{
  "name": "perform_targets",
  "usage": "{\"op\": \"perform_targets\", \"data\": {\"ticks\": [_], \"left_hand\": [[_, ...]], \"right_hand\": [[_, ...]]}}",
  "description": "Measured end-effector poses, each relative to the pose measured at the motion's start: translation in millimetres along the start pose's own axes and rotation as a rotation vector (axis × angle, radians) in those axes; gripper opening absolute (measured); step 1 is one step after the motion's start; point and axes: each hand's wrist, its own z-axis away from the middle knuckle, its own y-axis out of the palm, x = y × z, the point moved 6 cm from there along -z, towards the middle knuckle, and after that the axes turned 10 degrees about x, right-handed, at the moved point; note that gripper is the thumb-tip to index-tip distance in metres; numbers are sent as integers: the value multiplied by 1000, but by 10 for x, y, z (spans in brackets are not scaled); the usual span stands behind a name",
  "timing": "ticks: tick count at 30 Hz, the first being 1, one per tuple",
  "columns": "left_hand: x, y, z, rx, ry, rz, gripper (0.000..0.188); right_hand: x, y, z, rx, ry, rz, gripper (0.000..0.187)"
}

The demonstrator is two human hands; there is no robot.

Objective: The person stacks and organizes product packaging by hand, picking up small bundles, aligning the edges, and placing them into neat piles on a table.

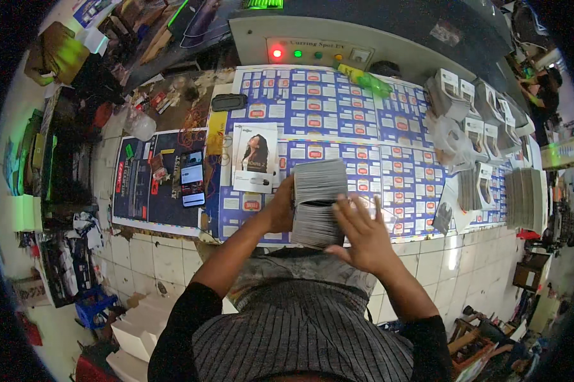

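A tall stack of thin grey-white printed sheets stands on edge in front of me, with a dark gap across its middle. My left hand grips the stack's left side, its fingertips partly hidden by the sheets. On the other side my right hand is open, fingers spread, the fingertips at the stack's right edge. Just left of the stack lies a leaflet with a picture of a long-haired person. Blue printed sheets cover the table under everything.
Several bundles of printed cards stand at the right, beside a clear plastic bag. A thicker stack is at the right edge. A phone and a black case lie left. A machine panel with lit buttons runs behind.
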Motion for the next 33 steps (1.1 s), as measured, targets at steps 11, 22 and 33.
{"op": "perform_targets", "data": {"ticks": [11,22,33], "left_hand": [[-56,-84,7,-90,148,300,132],[97,-10,22,112,-158,264,147],[16,112,141,-98,-5,344,143]], "right_hand": [[-853,301,-554,-449,-27,-1453,83],[-1080,1749,-810,-320,200,-1991,92],[-740,1947,-419,-167,122,-2231,98]]}}
